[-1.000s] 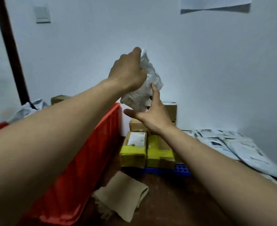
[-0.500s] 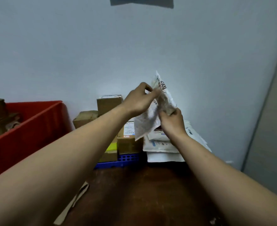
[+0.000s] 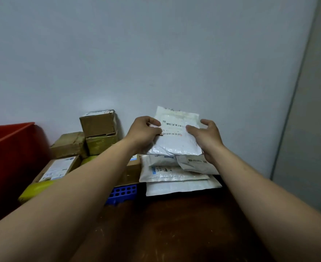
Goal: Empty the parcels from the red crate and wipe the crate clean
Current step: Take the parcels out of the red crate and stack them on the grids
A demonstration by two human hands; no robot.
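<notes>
A white plastic mailer parcel lies flat on top of a stack of white mailers by the wall. My left hand pinches its left edge with curled fingers. My right hand is at its right edge, thumb on the top face and the other fingers loosely spread. The red crate stands at the far left; only its near wall and rim show, and its inside is hidden.
Cardboard boxes are stacked against the wall between the crate and the mailers, some with yellow tape. They sit on a blue perforated tray. Dark brown tabletop spreads in front. A grey door or panel is at the right.
The mailer went from held high and crumpled near the crate, rightward and down, flattened onto the mailer stack. My view swung right, so the crate now sits at the left edge.
</notes>
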